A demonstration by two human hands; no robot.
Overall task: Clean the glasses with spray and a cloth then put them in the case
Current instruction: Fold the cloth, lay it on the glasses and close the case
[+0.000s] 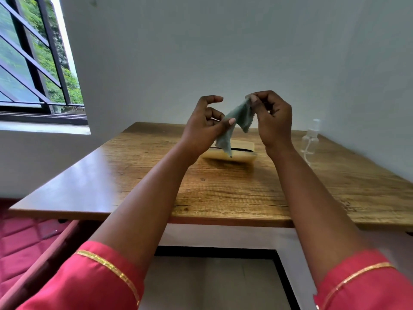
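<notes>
A: Item one — cloth (237,118). Colour and position?

B: Grey-green, with a zigzag-cut edge. It is held in the air above the wooden surface (223,189), stretched between both hands. One corner is pinched by the right hand (273,121) between thumb and forefinger, with the other fingers (271,101) curled in behind. A lower part is pinched by the left hand (206,126) under the thumb; its forefinger is raised and bent, clear of the cloth. A loose corner is seen hanging down in front of the case.

A: Item two — case (237,153)?

B: Pale yellow, laid flat on the surface just beyond the hands, near the far wall. A dark gap is seen along its front, so it appears slightly open. What lies inside cannot be told.

A: Item three — spray bottle (311,137)?

B: Clear plastic, standing upright on the surface to the right of the case, apart from it and close to the wall.

A: Glasses?

B: None can be made out from this view.

A: Remaining entries?

B: Red sleeves (96,276) with gold trim are worn on both forearms. A barred window (33,63) is set at the upper left, with green foliage seen through it. A red quilted cushion (24,242) is noted at the lower left, below the surface edge.
</notes>
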